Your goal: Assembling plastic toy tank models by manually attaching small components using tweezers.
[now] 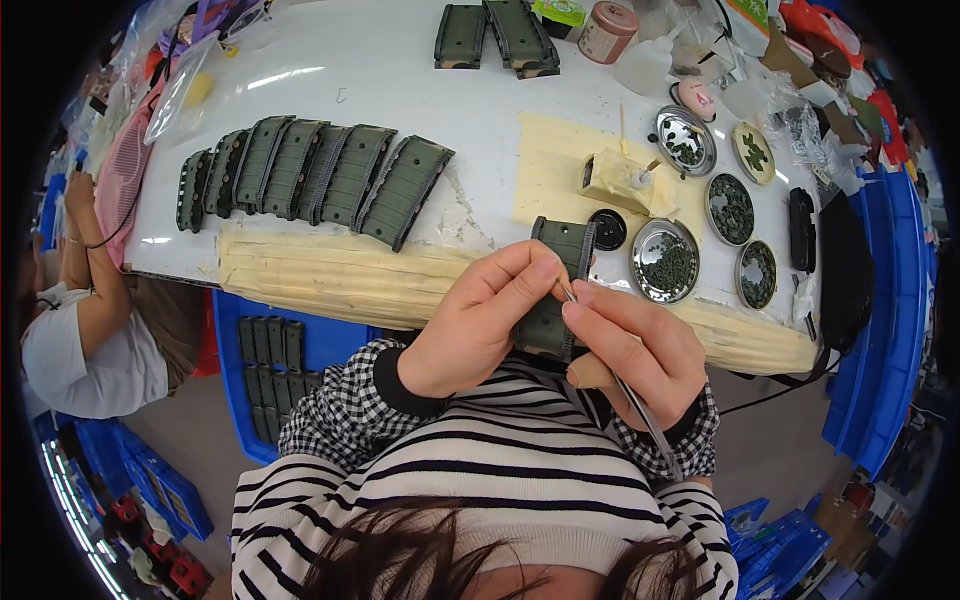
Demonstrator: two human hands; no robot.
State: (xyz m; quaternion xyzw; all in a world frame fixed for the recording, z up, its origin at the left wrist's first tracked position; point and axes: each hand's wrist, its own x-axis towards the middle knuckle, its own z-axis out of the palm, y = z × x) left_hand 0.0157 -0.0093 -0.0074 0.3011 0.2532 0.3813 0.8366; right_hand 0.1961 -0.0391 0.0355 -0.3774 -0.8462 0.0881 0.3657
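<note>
Close in front of me, my left hand [490,315] is closed, thumb and forefinger pinched on something too small to make out. My right hand [645,350] grips silver metal tweezers [643,415], whose tips meet the left fingertips. A tan wrap covers one of the right fingers. Beneath both hands is a dark green curved plastic case [565,240] with ridged edges, partly hidden by them. Beside it lie a small black round lid [608,230] and a metal dish [640,287] of tiny dark green pieces.
Several like green cases [290,170] stand in a row at left. More dishes [712,208] of small parts sit right, near a paper-wrapped block [625,182] holding a small bottle. Tan tape covers the table edge [320,270]. A blue crate [235,370] holds cases; another person [95,330] sits left.
</note>
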